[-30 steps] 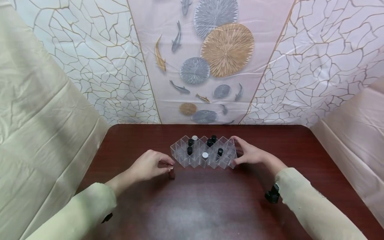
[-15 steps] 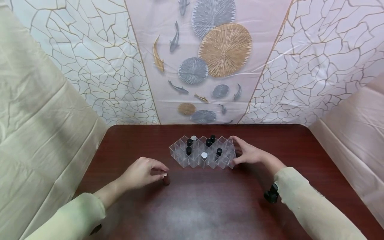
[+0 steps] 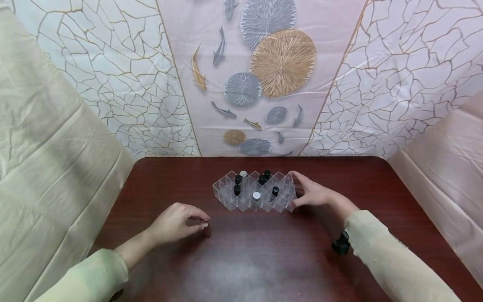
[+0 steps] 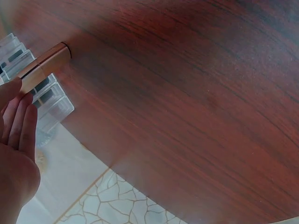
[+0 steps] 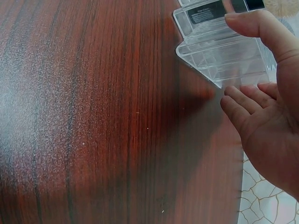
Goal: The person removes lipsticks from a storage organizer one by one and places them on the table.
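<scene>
My left hand (image 3: 175, 224) pinches a small brownish tube (image 3: 207, 231) between thumb and fingertips, left of and nearer than the clear rack. In the left wrist view the tube (image 4: 46, 67) shows a glossy, coppery side with a dark line near its far end. The clear zigzag rack (image 3: 245, 203) stands at the table's middle, holding several black-capped tubes (image 3: 237, 190) and two white-capped ones (image 3: 256, 196). My right hand (image 3: 315, 192) grips the rack's right end, thumb on the near side. In the right wrist view the thumb lies against the rack (image 5: 233, 60), fingers at its end.
A dark red wooden table (image 3: 245, 260) lies under everything. Behind it hangs a patterned cloth (image 3: 241, 126), with plain beige cloth (image 3: 56, 167) at the sides. A black device (image 3: 341, 243) is strapped at the right wrist.
My left hand has moved left and toward the near side with the tube, away from the rack. My right hand keeps its grip on the rack.
</scene>
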Motion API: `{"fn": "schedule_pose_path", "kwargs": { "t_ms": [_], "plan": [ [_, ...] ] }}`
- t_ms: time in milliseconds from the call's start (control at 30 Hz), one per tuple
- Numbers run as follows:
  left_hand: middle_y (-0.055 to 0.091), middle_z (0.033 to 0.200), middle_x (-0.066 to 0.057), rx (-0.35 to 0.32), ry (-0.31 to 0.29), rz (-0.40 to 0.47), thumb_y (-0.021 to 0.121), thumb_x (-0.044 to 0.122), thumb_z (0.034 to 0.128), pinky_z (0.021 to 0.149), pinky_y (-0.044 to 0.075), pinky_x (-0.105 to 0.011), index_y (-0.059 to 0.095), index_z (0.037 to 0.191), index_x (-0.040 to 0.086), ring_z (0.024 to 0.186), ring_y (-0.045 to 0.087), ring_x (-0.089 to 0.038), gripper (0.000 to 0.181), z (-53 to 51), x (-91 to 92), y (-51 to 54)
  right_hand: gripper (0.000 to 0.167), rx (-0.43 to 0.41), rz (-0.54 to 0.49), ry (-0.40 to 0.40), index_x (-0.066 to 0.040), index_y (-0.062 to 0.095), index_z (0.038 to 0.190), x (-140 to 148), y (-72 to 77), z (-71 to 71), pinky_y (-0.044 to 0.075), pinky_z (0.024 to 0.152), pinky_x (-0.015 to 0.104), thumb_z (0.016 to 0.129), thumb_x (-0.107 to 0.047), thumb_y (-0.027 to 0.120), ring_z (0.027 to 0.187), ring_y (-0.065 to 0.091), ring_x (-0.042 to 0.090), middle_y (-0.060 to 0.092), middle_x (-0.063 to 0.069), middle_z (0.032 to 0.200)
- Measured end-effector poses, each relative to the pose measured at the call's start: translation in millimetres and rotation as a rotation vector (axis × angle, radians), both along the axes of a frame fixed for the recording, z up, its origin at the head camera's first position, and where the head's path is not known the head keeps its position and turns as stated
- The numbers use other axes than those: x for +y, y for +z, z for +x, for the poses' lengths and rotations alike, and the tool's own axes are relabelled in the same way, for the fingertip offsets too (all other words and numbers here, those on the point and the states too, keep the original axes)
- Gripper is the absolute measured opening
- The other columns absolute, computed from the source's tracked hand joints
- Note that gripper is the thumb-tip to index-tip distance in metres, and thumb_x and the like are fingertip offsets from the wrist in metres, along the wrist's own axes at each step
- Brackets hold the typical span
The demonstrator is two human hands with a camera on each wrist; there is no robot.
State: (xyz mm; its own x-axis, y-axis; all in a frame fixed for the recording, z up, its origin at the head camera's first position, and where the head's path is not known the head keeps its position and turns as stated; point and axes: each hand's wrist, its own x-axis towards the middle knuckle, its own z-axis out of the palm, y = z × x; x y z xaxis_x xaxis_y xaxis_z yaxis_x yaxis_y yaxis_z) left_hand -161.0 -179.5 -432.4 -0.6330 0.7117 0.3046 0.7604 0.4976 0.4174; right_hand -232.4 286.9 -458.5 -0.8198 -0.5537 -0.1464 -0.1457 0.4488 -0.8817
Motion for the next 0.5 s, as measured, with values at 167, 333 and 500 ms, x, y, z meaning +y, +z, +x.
{"fn": "schedule_pose_path", "kwargs": {
  "t_ms": [167, 333, 500],
  "plan": [
    [0.081, 0.100, 0.010, 0.025, 0.001, -0.003, 0.086, 0.009, 0.0884, 0.078, 0.062, -0.031, 0.084, 0.104, 0.018, 0.090, 0.076, -0.005, 0.018, -2.0, -2.7, -1.9, 0.100, 0.000, -0.008, -0.002, 0.007, 0.013, 0.159, -0.4, -1.2, -0.4, 0.027, 0.122, 0.068, 0.085, -0.002, 0.079, 0.153, 0.024, 0.061, 0.019, 0.036, 0.164],
    [0.081, 0.100, 0.011, 0.027, 0.003, -0.004, 0.085, 0.008, 0.0880, 0.079, 0.062, -0.032, 0.084, 0.104, 0.019, 0.092, 0.076, -0.005, 0.019, -4.4, -8.2, -2.8, 0.099, -0.010, -0.017, -0.005, 0.008, 0.014, 0.159, 0.2, -2.4, -0.7, 0.027, 0.123, 0.067, 0.084, -0.001, 0.079, 0.154, 0.024, 0.059, 0.022, 0.035, 0.163],
    [0.081, 0.100, 0.011, 0.028, -0.011, 0.009, 0.084, 0.005, 0.0869, 0.080, 0.062, -0.033, 0.084, 0.104, 0.019, 0.092, 0.076, -0.006, 0.021, -6.1, -13.9, -2.1, 0.099, -0.009, -0.003, -0.007, 0.006, 0.014, 0.159, 0.6, -1.8, -0.9, 0.028, 0.122, 0.067, 0.086, -0.002, 0.080, 0.154, 0.024, 0.059, 0.021, 0.034, 0.163]
  ]
}}
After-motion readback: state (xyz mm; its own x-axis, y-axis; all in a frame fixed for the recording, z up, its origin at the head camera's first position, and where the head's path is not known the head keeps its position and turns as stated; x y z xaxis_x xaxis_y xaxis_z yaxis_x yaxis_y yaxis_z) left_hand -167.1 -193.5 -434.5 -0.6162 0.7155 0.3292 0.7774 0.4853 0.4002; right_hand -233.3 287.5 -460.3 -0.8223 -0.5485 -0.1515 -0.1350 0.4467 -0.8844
